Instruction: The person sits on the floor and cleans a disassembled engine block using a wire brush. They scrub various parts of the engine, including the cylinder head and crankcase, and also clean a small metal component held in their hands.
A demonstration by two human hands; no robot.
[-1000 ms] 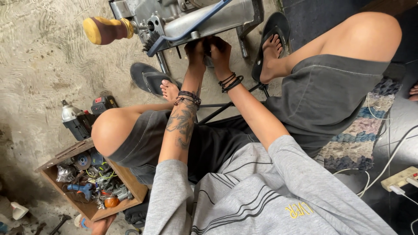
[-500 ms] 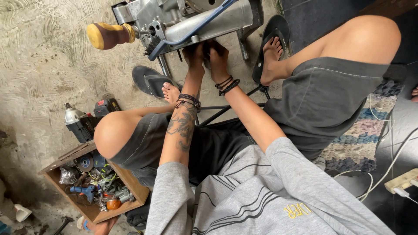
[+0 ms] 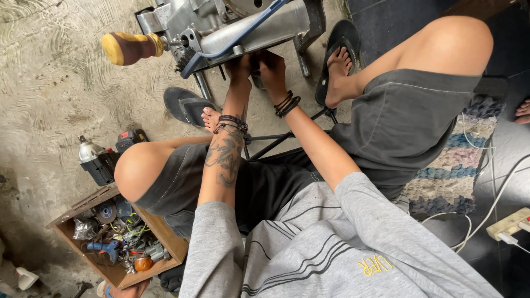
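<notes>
Hands meet at twelve o'clock in the head view, both pressed up against the underside of a grey metal machine casting (image 3: 259, 25) that sits on a steel stand over the concrete floor (image 3: 49, 72). The left hand (image 3: 240, 66) has its fingers curled against the metal beside a blue bar (image 3: 232, 41) that crosses the casting; whether it grips anything I cannot tell. The right hand (image 3: 271, 67) lies just beside it, touching it, fingers tucked in under the casting, and its grasp is hidden too. A yellow-and-brown tool handle (image 3: 128, 48) juts from the machine toward ten o'clock. Black sandals (image 3: 185, 105) sit under the feet on either side of the stand. At eight o'clock an open wooden box (image 3: 74, 212) holds small parts, with a cordless power tool (image 3: 99, 160) just above it. A white power strip (image 3: 508, 223) lies at four o'clock.
</notes>
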